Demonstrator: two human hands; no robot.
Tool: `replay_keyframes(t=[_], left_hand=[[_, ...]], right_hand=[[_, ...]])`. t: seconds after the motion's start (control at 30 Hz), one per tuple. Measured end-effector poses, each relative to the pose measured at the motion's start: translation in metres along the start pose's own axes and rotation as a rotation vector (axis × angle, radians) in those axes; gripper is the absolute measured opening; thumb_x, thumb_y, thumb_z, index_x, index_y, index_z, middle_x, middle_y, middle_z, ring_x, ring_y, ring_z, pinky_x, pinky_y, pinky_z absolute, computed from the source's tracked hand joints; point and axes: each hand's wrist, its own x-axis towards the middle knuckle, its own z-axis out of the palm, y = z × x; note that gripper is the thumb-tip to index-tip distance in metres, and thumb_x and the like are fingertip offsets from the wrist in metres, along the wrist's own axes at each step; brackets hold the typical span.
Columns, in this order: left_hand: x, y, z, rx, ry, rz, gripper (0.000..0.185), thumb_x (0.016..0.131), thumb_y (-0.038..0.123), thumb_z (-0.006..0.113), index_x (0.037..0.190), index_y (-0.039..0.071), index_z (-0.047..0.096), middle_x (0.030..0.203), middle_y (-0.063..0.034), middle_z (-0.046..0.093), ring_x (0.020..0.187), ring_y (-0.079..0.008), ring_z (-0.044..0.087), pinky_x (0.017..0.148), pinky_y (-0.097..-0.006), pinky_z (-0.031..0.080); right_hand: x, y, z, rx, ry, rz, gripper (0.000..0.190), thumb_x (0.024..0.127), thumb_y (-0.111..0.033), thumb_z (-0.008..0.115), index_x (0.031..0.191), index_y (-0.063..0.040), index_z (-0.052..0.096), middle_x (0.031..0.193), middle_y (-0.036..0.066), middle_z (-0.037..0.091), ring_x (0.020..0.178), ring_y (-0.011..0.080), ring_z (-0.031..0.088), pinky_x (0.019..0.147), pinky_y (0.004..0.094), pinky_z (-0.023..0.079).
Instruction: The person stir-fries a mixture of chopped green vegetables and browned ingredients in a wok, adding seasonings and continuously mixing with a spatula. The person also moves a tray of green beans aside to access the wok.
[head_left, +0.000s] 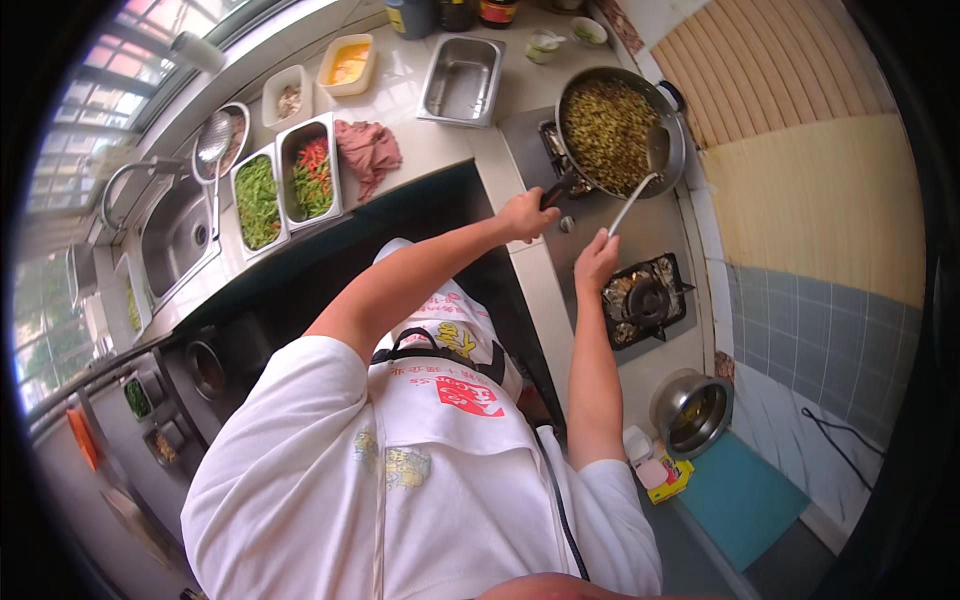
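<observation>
A large wok (562, 142) full of chopped greenish-brown food (611, 131) sits over the far burner of a gas stove (600, 217). My left hand (529, 215) is closed around the wok's dark handle (556, 192). In my right hand (598, 259) is the pale handle of a metal spatula (632, 204); its blade rests in the food at the wok's right side. The near burner (646, 301), lined with crumpled foil, has no pan on it and lies just right of my right forearm.
Left along the counter are a steel tray (461, 81), a pink cloth (367, 154), pans of cut green and red vegetables (311, 176), a tub of beaten egg (347, 66), a skimmer (215, 139) and a sink (176, 240). A steel pot (691, 412) stands near the right wall.
</observation>
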Motion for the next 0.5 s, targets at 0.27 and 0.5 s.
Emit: replay_keyframes(t=[0.27,0.5], left_hand=[[-0.016,-0.01,-0.007,0.079,-0.009,0.099,0.055,0.098,0.034,0.067,0.132,-0.007,0.055,0.083,-0.0182,0.074,0.07,-0.0298,0.075,0.069,-0.0412,0.061],[-0.06,-0.043,-0.083,0.218,0.173,0.29,0.034,0.096,0.032,0.065,0.112,0.002,0.071,0.102,-0.0206,0.077,0.1,-0.0404,0.073,0.088,-0.0515,0.057]], right_hand=[[-0.005,0.033,0.023,0.09,-0.041,0.063,0.047,0.112,-0.035,0.052,0.093,0.007,0.056,0.077,0.028,0.062,0.072,0.0484,0.058,0.067,0.0536,0.045],[0.016,-0.076,-0.005,0.701,-0.197,0.558,0.033,0.111,-0.038,0.055,0.09,-0.013,0.046,0.064,-0.006,0.036,0.047,0.0056,0.032,0.039,0.026,0.024]])
